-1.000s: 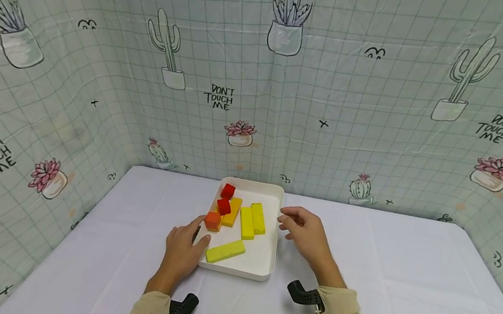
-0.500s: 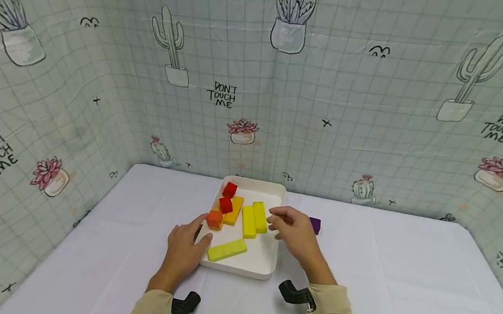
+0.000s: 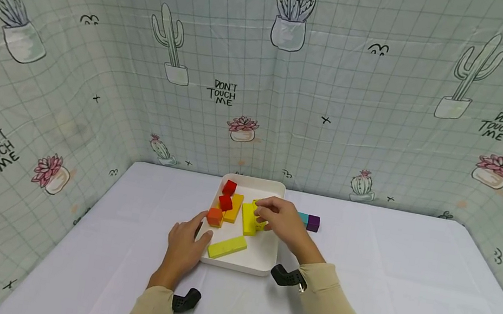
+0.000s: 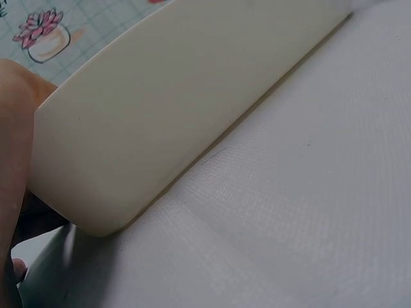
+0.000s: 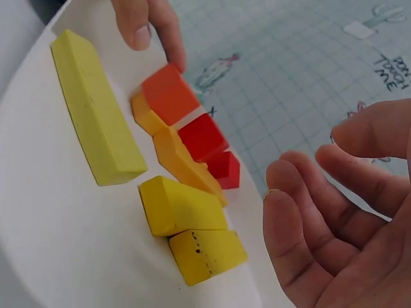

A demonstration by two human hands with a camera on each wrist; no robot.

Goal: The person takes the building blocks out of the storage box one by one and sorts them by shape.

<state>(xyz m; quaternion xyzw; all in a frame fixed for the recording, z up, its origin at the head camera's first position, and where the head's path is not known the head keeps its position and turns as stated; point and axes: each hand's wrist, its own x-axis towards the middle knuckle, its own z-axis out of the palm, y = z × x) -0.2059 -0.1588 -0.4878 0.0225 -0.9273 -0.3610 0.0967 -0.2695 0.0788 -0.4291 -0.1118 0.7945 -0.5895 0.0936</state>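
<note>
A white tray (image 3: 260,257) lies on the table with red, orange and yellow wooden blocks in it. My left hand (image 3: 183,250) holds the tray's left wall, thumb on the inner side and fingers outside; the left wrist view shows the tray's wall (image 4: 160,96) close up. My right hand (image 3: 287,223) hovers over the tray's right side, fingers loosely bent with nothing between them. Below it are two yellow blocks (image 5: 183,208) side by side, partly hidden in the head view. A lime-yellow block (image 3: 227,246) lies apart near the tray's front.
Two red blocks (image 3: 229,187), an orange-red block (image 3: 214,216) and orange-yellow blocks (image 3: 234,209) cluster at the tray's left. Just right of the tray, teal (image 3: 303,218) and purple (image 3: 313,223) blocks lie on the white table (image 3: 387,266). A patterned cloth wall (image 3: 331,153) stands behind.
My right hand has moved left from beside the tray to above the yellow blocks, uncovering the purple and teal blocks. My left hand stays on the tray.
</note>
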